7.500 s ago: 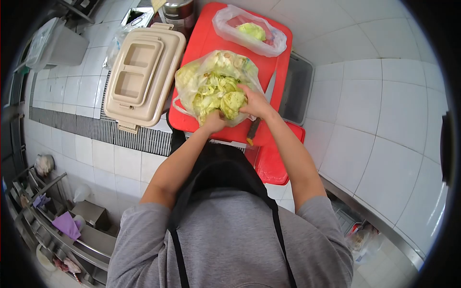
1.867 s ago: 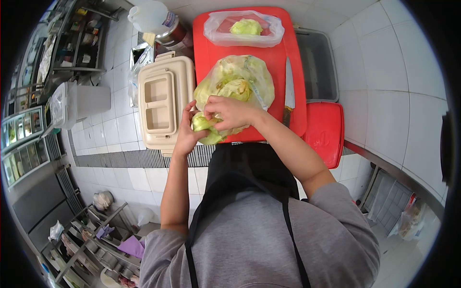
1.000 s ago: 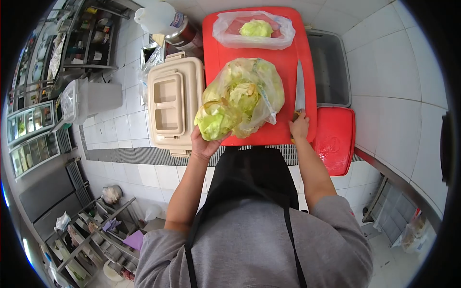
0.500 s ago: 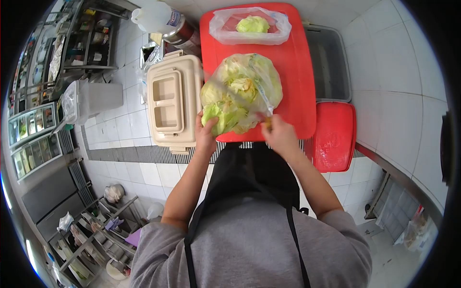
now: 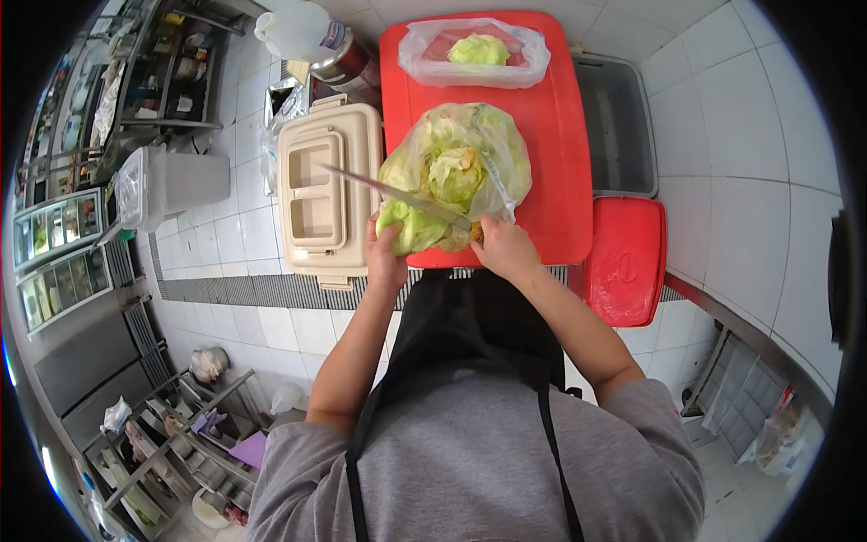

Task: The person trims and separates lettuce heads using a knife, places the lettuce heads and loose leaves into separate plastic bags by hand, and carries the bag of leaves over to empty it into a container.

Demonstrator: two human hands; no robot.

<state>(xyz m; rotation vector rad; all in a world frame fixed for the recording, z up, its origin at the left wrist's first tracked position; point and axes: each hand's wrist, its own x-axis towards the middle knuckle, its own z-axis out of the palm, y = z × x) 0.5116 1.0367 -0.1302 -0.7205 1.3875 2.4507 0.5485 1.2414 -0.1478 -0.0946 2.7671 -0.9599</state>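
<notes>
In the head view my left hand (image 5: pixel 386 255) is wrapped round the left side of a pale green lettuce (image 5: pixel 408 228). My right hand (image 5: pixel 506 246) grips a long knife (image 5: pixel 397 193) by its mostly hidden handle. The blade slants up and left across the lettuce, its tip over the beige lid. Whether its edge touches the leaves I cannot tell. Just beyond both hands, a clear plastic bag (image 5: pixel 499 149) full of lettuce lies with its mouth towards me, and a browned lettuce head (image 5: pixel 454 173) shows there.
The bag lies on a red lid (image 5: pixel 562 172). Farther back, a plastic-lined tray (image 5: pixel 415 65) holds a pale lettuce piece (image 5: pixel 479 51). A beige lidded container (image 5: pixel 298 262) stands left, with a white jug (image 5: pixel 298 32) behind. A grey bin (image 5: pixel 619 172) and smaller red lid (image 5: pixel 626 262) are right.
My right hand has moved left towards the lettuce, bringing the knife with it. The blade, blurred before, is now sharp and reaches farther left. My left hand has stayed on the lettuce.
</notes>
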